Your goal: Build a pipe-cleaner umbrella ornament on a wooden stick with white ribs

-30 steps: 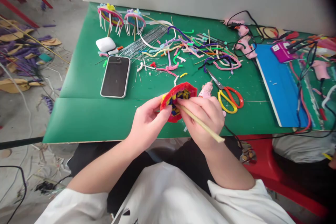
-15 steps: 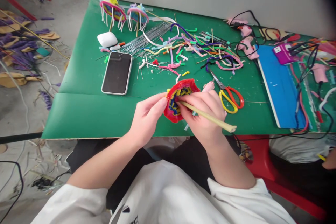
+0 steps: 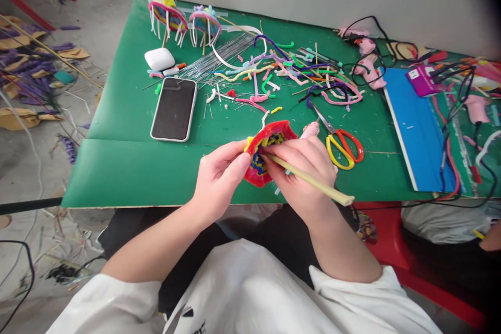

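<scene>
A small pipe-cleaner umbrella is in both hands above the table's front edge, its inside tilted toward me. Its canopy (image 3: 261, 176) has a red rim with pink, yellow and blue inside. My left hand (image 3: 221, 177) is closed, pinching the rim at its left side between thumb and fingers. My right hand (image 3: 307, 169) is closed around the pale stick handle (image 3: 319, 179) where it meets the canopy; the stick's free end points down and right. The right fingertips are partly hidden inside the canopy. Scissors (image 3: 344, 148) with yellow and red handles lie just right of that hand.
A phone (image 3: 174, 109) and a white case (image 3: 159, 58) lie at the left of the green table (image 3: 113, 167). Two finished-looking mini umbrellas (image 3: 205, 23) stand behind them. Pipe-cleaner scraps (image 3: 289, 70) and wires spread across the middle. A blue board (image 3: 410, 130) and cables are at right.
The canopy has tipped slightly and dropped a little, with both hands shifting along with it. Both grips stay as they were, and the table items look unchanged.
</scene>
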{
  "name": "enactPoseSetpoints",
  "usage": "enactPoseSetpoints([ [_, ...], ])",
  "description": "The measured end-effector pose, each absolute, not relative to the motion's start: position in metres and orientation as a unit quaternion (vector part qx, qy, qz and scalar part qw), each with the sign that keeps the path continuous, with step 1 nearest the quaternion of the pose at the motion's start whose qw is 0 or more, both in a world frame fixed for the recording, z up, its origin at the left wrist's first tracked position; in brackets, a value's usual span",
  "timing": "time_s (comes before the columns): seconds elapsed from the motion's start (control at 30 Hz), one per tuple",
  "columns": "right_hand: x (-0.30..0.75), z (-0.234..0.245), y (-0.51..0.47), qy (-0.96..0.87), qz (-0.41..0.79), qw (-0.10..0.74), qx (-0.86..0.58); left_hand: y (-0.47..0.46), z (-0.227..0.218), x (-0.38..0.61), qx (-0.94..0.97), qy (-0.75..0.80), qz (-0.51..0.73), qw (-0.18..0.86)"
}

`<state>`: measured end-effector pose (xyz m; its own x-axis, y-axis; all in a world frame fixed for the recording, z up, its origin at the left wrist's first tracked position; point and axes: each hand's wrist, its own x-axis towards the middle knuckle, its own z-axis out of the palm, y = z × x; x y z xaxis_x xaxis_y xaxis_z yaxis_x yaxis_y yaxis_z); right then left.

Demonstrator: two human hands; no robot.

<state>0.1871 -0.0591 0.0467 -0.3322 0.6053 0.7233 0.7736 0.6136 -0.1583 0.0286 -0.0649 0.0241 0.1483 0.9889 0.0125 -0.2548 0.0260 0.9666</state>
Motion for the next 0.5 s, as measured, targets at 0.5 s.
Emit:
enactPoseSetpoints([
  [0.5,0.1859,0.046,-0.058,-0.814,-0.092,0.388,-0.423,-0.0658,0.0247,0.029,0.461,0.418,0.515,0.589],
])
